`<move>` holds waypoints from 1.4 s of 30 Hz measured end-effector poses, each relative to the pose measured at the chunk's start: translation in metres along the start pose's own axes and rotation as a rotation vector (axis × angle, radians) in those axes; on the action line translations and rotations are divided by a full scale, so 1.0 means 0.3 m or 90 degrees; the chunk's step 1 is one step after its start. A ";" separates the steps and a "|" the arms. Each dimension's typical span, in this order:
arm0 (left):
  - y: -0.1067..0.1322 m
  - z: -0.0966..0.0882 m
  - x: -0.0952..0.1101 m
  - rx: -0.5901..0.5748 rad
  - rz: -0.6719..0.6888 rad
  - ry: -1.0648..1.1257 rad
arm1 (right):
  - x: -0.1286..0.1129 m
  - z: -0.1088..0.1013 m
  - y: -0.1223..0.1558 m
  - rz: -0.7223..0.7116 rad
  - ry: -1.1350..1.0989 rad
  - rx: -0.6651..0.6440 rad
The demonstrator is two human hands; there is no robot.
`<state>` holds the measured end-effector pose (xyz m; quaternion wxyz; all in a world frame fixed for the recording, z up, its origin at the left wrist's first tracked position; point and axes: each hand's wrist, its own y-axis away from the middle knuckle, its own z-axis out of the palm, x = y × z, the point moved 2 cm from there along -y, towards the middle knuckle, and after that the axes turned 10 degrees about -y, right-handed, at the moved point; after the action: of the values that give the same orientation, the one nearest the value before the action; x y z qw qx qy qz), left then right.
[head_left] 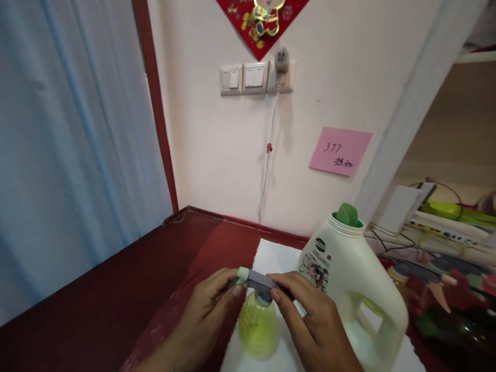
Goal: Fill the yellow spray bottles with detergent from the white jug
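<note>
A small clear spray bottle (259,328) with yellow-green liquid stands upright on a white sheet (234,356). On top sits its grey trigger sprayer head (260,280), which has a pale green nozzle (243,274) pointing left. My left hand (211,310) pinches the nozzle between thumb and index finger. From the other side, my right hand (304,310) grips the rear of the sprayer head with thumb and fingers. Just right of my right hand is a large pale green detergent jug (356,274), uncapped, with a green spout in its mouth. The trigger is mostly hidden by my fingers.
The sheet lies on a dark red table (155,268) against the wall. Blue curtains (70,144) hang at left. Several bottles (445,289) crowd the right side, below a shelf (445,129). A white cord (266,175) runs down from the wall socket.
</note>
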<state>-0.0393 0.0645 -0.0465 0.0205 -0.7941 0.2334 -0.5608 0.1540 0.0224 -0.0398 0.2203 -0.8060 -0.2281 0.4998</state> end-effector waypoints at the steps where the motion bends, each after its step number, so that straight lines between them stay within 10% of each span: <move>1: 0.008 0.003 -0.014 0.007 -0.018 0.033 | 0.002 0.000 0.000 -0.016 0.016 0.005; 7: 0.053 0.031 -0.106 0.111 -0.144 0.215 | 0.000 0.002 -0.022 -0.062 0.104 0.003; 14: 0.086 0.127 -0.152 -0.086 -0.124 0.384 | -0.003 0.010 -0.032 -0.089 0.172 -0.002; 42: 0.049 0.189 -0.158 0.025 -0.084 0.208 | -0.014 0.007 -0.031 -0.093 0.219 -0.015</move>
<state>-0.0057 0.0572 -0.1136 -0.0391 -0.7052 0.1704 -0.6871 0.1490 0.0275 -0.0322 0.2822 -0.8635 -0.2507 0.3344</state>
